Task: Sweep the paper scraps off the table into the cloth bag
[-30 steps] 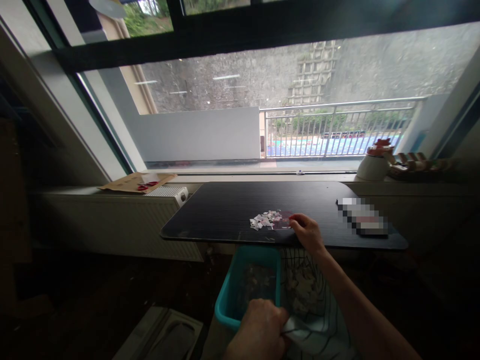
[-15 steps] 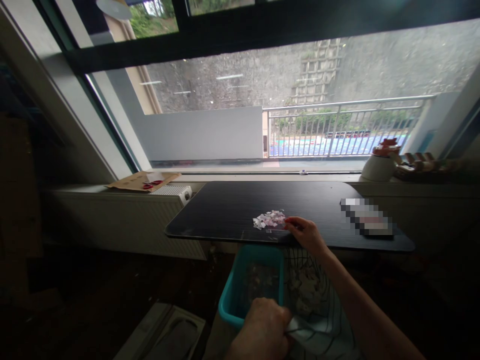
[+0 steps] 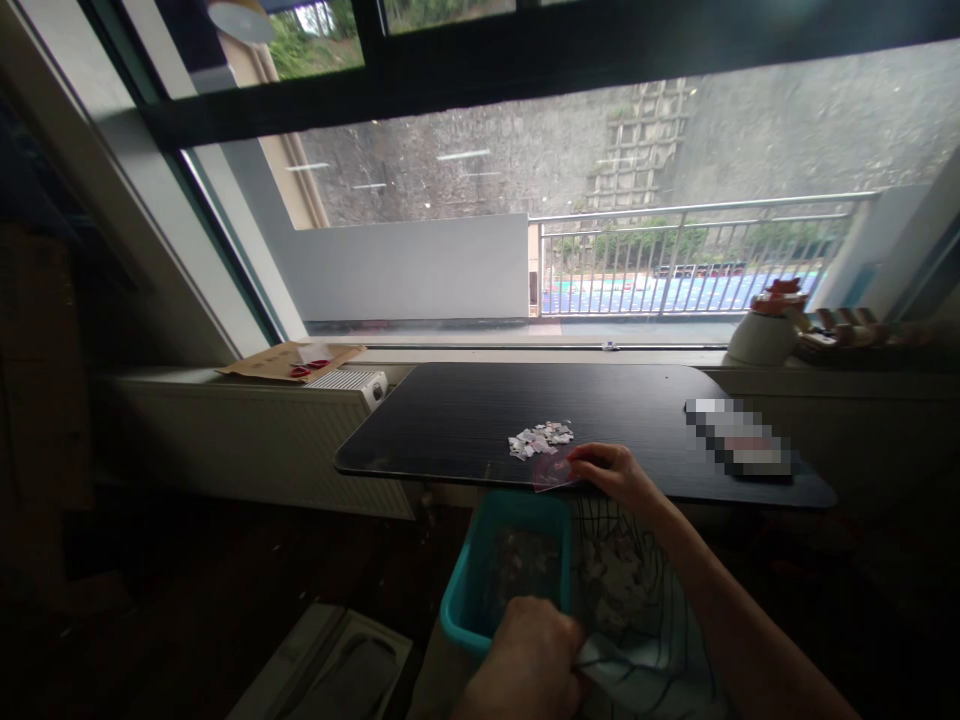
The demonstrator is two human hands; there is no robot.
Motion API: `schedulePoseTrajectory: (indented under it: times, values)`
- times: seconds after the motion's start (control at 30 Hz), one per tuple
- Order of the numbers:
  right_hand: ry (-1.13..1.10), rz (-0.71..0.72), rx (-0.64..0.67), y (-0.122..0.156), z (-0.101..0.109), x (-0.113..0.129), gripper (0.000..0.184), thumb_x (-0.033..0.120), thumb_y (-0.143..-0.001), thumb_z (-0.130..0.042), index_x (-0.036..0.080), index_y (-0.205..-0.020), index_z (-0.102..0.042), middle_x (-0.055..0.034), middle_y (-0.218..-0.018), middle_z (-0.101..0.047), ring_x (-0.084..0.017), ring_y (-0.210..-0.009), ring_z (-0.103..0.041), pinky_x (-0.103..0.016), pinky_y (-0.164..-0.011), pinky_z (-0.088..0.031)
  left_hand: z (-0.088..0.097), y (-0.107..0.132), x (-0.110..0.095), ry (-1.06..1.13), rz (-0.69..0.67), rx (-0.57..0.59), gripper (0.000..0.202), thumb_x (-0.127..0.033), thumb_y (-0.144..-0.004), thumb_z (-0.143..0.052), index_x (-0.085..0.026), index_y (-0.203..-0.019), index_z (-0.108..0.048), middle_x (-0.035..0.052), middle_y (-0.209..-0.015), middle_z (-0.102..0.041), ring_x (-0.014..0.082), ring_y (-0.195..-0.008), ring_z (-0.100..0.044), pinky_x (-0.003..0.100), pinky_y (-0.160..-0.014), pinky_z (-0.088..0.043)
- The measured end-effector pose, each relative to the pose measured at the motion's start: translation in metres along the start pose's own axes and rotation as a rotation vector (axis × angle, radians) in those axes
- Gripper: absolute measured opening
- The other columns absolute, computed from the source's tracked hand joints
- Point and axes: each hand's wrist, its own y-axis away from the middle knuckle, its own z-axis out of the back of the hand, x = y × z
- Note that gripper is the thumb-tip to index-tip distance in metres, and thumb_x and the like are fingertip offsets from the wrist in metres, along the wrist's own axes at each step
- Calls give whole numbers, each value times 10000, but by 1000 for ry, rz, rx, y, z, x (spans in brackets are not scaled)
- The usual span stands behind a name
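Note:
My right hand is at the front edge of the black table, closed in a pinch on a clear, pinkish plastic sheet. Just behind the sheet lies a small heap of paper scraps. My left hand is low in front of me, its fingers closed on the edge of a pale checked cloth. More paper scraps rest in the cloth's hollow. Beside it stands a turquoise plastic basin with small bits at its bottom, partly hidden by my left hand.
A blurred-out flat object lies at the table's right. Red-handled scissors and brown paper sit on the radiator. On the sill is a white pot. A pale box lies on the floor.
My right hand has drawn the plastic sheet a little toward me, from the heap to the table's front edge. My left hand keeps its hold on the cloth.

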Motion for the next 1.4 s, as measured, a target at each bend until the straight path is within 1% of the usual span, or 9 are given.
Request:
schedulePoseTrajectory:
  times: [0.07,0.17,0.23,0.47,0.7,0.93,1.17,1.27,1.4]
  values:
    - [-28,-16,-82,-2,2,-2,236,363,-711,-647,159,-811,-711,-52,-701,-723,-205,-678,-672,-308,-655,-529,-1,0,1,9,-6,-12,269,-309,-717,-557,-160,-868,-722,117,-846,-704,301,-816,-656,319,-701,-503]
    - [-20,-30,-282,-7,1,-10,315,417,-742,-601,148,-879,-691,-75,-757,-726,-216,-735,-672,-333,-705,-520,-2,0,2,5,-12,-17,275,-339,-728,-554,-163,-860,-720,116,-828,-704,303,-798,-657,323,-686,-503]
    - [-3,-38,-339,-11,-1,-16,336,423,-751,-583,145,-912,-681,-84,-781,-725,-221,-757,-669,-345,-728,-511,-1,0,2,4,-12,-20,272,-339,-726,-553,-169,-859,-718,113,-826,-704,302,-793,-658,325,-683,-503]
    - [55,-42,-362,-12,-5,-21,244,317,-730,-577,166,-886,-688,-50,-761,-710,-206,-730,-649,-336,-726,-495,1,0,2,-3,7,-8,282,-297,-695,-549,-162,-873,-720,124,-850,-702,315,-805,-654,345,-702,-505]
    - [70,-29,-338,-10,-5,-15,263,336,-721,-581,173,-891,-700,-43,-752,-706,-191,-692,-633,-307,-674,-487,-2,0,3,2,2,-31,271,-290,-690,-548,-172,-862,-721,114,-832,-704,303,-795,-656,333,-695,-504]
    - [81,-38,-478,-8,-5,-15,235,304,-710,-532,156,-830,-669,-40,-710,-670,-177,-652,-598,-291,-651,-468,-5,-1,4,-1,-6,-38,269,-284,-679,-547,-171,-850,-721,118,-831,-703,306,-802,-655,334,-707,-500]
    - [99,-48,-546,-7,-7,-18,201,299,-689,-523,168,-758,-659,-26,-650,-642,-173,-610,-574,-287,-618,-455,-4,1,4,4,1,-38,258,-278,-688,-536,-173,-837,-719,114,-821,-703,299,-805,-654,324,-710,-494]
    - [103,-42,-542,-7,-6,-18,211,308,-680,-531,170,-767,-665,-29,-673,-653,-173,-617,-575,-284,-622,-456,-3,2,3,-4,-2,-35,264,-275,-701,-519,-174,-844,-717,115,-835,-703,294,-810,-654,323,-711,-493]
    - [115,-40,-559,-6,-7,-18,183,311,-675,-536,179,-719,-656,-13,-605,-625,-164,-564,-543,-274,-572,-438,0,2,2,-14,-6,-29,282,-282,-702,-514,-163,-859,-715,127,-852,-699,301,-810,-652,328,-704,-494]
